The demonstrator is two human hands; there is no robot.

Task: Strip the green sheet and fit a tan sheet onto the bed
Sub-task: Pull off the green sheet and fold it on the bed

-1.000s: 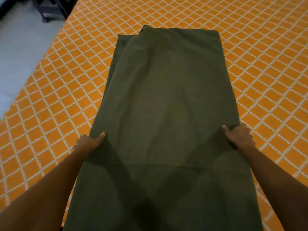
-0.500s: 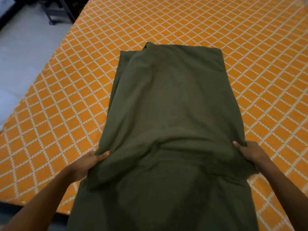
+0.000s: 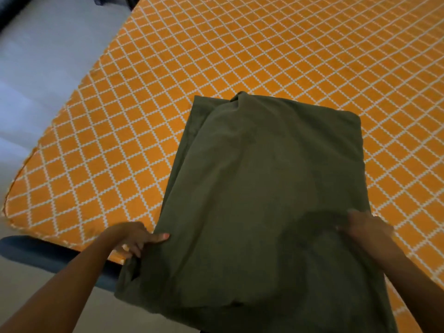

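The orange bed (image 3: pixel 216 92) holds the folded green sheet (image 3: pixel 271 188), its long way pointing off from the person. The left hand (image 3: pixel 134 239) and right hand (image 3: pixel 367 229) pinch its near side edges.

Green sheet (image 3: pixel 269 188): folded long, dull olive, lying flat on the orange-patterned bed (image 3: pixel 216 68), near end overhanging its edge.

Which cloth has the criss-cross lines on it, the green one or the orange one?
The orange cover spread flat across the bed; the folded green sheet lying on it is plain.
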